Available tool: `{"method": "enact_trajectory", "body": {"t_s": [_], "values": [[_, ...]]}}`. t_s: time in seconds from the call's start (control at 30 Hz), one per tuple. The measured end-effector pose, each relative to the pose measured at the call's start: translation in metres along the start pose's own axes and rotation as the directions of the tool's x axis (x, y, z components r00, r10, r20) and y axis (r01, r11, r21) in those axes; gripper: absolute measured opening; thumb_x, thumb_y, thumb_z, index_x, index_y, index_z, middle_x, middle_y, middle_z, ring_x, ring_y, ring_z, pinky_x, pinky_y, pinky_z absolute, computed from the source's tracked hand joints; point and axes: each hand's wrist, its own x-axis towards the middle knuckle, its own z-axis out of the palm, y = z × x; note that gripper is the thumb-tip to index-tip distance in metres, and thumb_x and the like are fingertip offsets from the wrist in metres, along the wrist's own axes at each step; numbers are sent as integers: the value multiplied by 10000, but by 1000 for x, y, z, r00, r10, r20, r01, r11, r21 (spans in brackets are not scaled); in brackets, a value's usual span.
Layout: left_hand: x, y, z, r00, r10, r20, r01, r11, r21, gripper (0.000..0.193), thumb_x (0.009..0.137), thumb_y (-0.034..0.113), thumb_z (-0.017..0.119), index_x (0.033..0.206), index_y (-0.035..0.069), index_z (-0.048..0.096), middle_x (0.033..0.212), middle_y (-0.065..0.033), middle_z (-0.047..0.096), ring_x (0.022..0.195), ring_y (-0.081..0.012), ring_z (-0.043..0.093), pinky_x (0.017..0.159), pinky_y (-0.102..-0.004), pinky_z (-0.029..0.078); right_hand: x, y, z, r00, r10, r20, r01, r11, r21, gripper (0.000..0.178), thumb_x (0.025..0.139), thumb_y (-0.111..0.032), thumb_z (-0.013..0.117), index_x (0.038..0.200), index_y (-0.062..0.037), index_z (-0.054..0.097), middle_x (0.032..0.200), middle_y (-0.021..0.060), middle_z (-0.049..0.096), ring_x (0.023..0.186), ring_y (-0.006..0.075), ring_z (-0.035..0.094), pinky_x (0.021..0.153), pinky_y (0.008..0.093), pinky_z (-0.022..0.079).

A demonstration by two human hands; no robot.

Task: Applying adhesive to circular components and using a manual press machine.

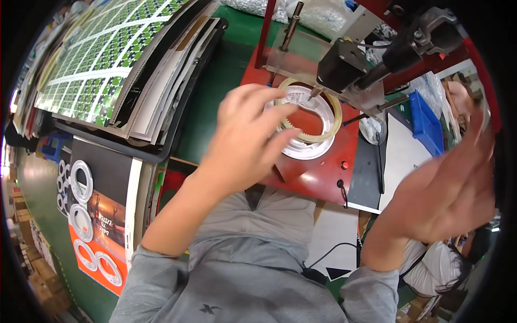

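My left hand (247, 134) is over the left side of a white plastic ring part (308, 151), its fingers apart and nothing visible between them. Whether the fingertips touch the part, I cannot tell. A yellowish ring-shaped holder (337, 116) surrounds the white part on the red machine base (301, 177). Above them sits a black block with a metal tip (342, 63), mounted on a clear plate. Away to the right, my right hand (444, 188) is raised and blurred by motion, fingers stretched out, with no object visible in it.
Printed green-and-white sheets (102, 70) are stacked in a black tray (177, 124) on the left. Several white rings (82, 222) lie on a printed board below it. A blue bin (426, 124) stands right of the machine. A red button (344, 165) and black cable are on its base.
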Motion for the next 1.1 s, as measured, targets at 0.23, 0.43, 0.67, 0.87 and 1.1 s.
{"method": "enact_trajectory", "body": {"t_s": [0.23,0.43,0.67,0.87,1.1], "values": [[-70,-40,-6,916,-402,-2,377,861,-341,523,1001,161,717,1444,-52,538,1369,-250,615,1307,-395,585,1133,-420,440,-90,38,124,656,319,684,-341,934,-108,373,1007,-142,658,1361,-26,649,1515,188,545,1463,450,413,1218,542,310],[-86,-42,8,900,-436,-11,411,856,-314,555,1027,167,675,1504,-56,502,1431,-259,606,1305,-397,598,1123,-436,447,-94,35,111,498,301,813,-255,947,-195,504,980,-217,684,1450,-44,624,1643,127,466,1558,463,290,1255,589,210],[-81,-36,10,888,-460,-8,435,845,-310,542,1029,152,664,1503,-55,504,1438,-253,614,1309,-397,602,1133,-432,441,-90,49,106,451,250,857,-265,954,-138,522,978,-261,692,1436,-18,631,1664,125,446,1560,452,308,1260,577,214],[-81,-39,5,910,-414,10,405,884,-231,551,1029,163,670,1504,-57,496,1446,-254,596,1330,-405,582,1154,-441,430,-67,54,132,671,270,690,-373,928,0,345,951,-54,718,1293,-7,703,1459,196,583,1345,398,556,1142,476,426],[-58,-24,-23,930,-361,-67,349,926,-143,453,976,98,720,1397,-21,605,1390,-229,616,1288,-393,605,1102,-434,474,-61,36,161,781,214,587,-399,893,206,328,931,-24,731,1256,8,698,1318,172,668,1216,373,634,1050,446,496]]}}
